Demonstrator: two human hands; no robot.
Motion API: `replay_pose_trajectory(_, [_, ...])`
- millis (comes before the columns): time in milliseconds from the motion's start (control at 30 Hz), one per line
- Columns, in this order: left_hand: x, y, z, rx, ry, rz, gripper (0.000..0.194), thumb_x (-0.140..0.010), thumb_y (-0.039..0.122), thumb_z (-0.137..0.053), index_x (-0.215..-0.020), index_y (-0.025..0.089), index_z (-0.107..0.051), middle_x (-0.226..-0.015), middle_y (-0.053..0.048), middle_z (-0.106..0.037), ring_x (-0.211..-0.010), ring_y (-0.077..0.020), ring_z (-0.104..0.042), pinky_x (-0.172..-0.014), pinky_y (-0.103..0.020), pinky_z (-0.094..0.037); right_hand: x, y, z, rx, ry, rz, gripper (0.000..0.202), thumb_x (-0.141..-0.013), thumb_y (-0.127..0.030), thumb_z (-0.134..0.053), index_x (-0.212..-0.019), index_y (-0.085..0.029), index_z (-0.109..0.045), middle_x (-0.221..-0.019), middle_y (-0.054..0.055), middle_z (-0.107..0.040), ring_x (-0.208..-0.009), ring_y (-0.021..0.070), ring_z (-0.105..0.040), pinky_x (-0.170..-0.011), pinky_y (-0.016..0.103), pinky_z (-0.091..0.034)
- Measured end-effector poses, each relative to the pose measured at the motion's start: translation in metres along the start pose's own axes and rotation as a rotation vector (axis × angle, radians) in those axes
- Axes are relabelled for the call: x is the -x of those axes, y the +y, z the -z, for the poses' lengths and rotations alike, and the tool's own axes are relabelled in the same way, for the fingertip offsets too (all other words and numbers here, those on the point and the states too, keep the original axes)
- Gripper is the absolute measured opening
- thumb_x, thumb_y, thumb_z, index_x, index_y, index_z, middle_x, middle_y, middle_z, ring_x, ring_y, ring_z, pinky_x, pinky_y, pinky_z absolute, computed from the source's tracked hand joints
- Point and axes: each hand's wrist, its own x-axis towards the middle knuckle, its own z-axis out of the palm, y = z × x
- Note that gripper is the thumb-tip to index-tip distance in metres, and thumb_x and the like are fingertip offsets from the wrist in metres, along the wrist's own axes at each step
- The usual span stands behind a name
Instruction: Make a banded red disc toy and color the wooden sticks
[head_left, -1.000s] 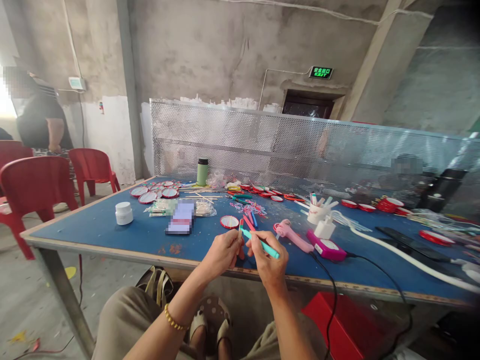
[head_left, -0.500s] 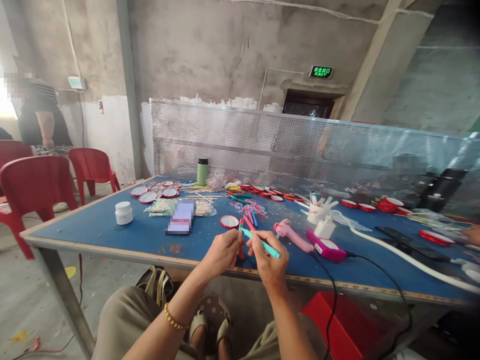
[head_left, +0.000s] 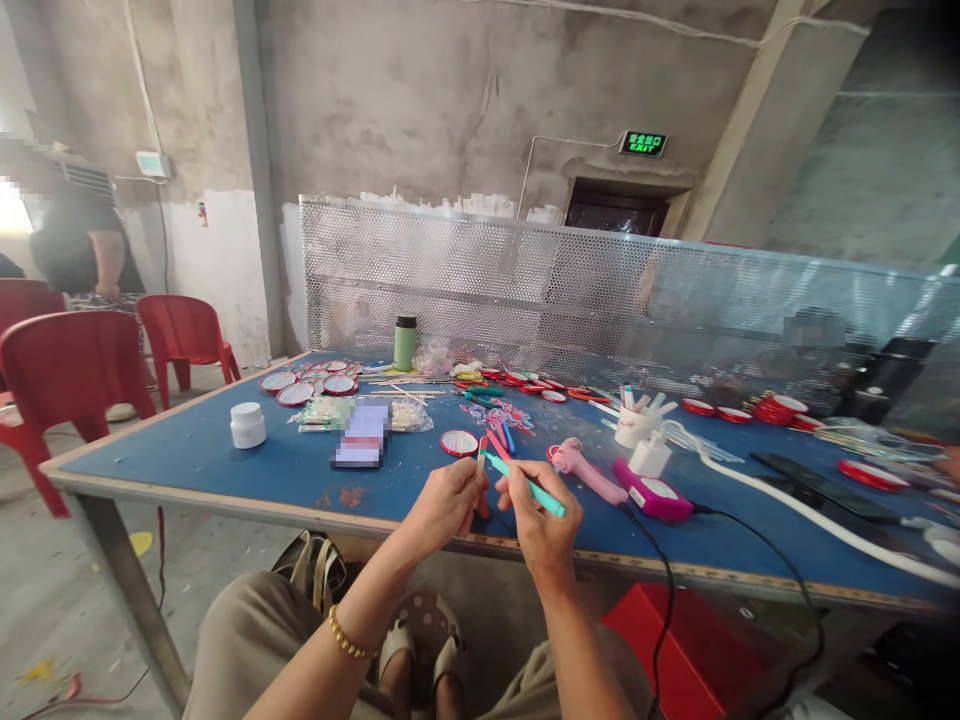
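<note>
My left hand [head_left: 448, 500] pinches a flat wooden craft stick [head_left: 481, 462], held upright, with red and green colour on its upper part. In my right hand [head_left: 546, 515] is a teal marker pen [head_left: 546, 498], gripped like a pencil. The pen's tip points left, close to the stick's coloured part; whether they touch, I cannot tell. Just beyond my hands lie a red-rimmed round disc [head_left: 459, 442] and a red marker [head_left: 498, 447]. A blue pen [head_left: 511, 438] is beside that marker.
On the blue table [head_left: 300, 510] are a white jar [head_left: 247, 426], a phone [head_left: 361, 432], a pink glue gun [head_left: 589, 470], a magenta box [head_left: 654, 494] and a cup of markers [head_left: 634, 428]. Cables hang over the front edge. A person [head_left: 86, 235] stands far left by red chairs [head_left: 187, 340].
My right hand has shifted slightly right with the marker pen, its tip drawing back a little from the stick. The left hand stays almost still.
</note>
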Motion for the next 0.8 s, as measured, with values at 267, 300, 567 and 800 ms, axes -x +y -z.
replay_pose_trajectory(267, [-0.0014,0.0006,0.0000,0.003,0.002,-0.002,0.036,-0.098,0.049,-0.042,-0.075,0.021,-0.047,-0.062,0.003,-0.061,-0.038,-0.0086,-0.049,-0.043,-0.021,-0.034,-0.0003,0.0021,-0.0008,0.006,-0.015,0.000,0.016,-0.097,-0.027,-0.061,-0.084,-0.020,-0.067,-0.066,-0.004,-0.070,-0.046,0.0083,-0.061,-0.047,0.018,-0.048])
replay_pose_trajectory(300, [-0.0014,0.0005,-0.0001,0.002,0.002,-0.004,0.036,-0.098,0.049,-0.042,-0.075,0.021,-0.047,-0.062,0.003,-0.061,-0.038,-0.0086,-0.049,-0.043,-0.021,-0.034,-0.0004,0.0021,-0.0011,0.007,-0.017,0.001,0.016,-0.097,-0.027,-0.061,-0.084,-0.020,-0.067,-0.066,-0.004,-0.070,-0.046,0.0082,-0.061,-0.047,0.018,-0.048])
replay_pose_trajectory(567, [-0.0016,0.0004,0.0004,-0.005,0.003,-0.005,0.037,-0.099,0.049,-0.042,-0.075,0.021,-0.048,-0.061,0.003,-0.061,-0.038,-0.0084,-0.049,-0.044,-0.021,-0.034,-0.0011,0.0003,-0.0015,0.020,-0.012,0.003,0.017,-0.096,-0.028,-0.060,-0.083,-0.020,-0.067,-0.065,-0.003,-0.070,-0.045,0.0088,-0.061,-0.047,0.019,-0.049])
replay_pose_trajectory(800, [-0.0005,0.0003,-0.0005,0.002,0.006,-0.002,0.036,-0.099,0.050,-0.042,-0.077,0.021,-0.048,-0.064,0.002,-0.063,-0.038,-0.0088,-0.049,-0.042,-0.021,-0.033,0.0000,0.0014,-0.0005,0.016,-0.001,-0.006,0.018,-0.097,-0.029,-0.060,-0.084,-0.020,-0.067,-0.066,-0.003,-0.070,-0.045,0.0094,-0.061,-0.046,0.020,-0.049])
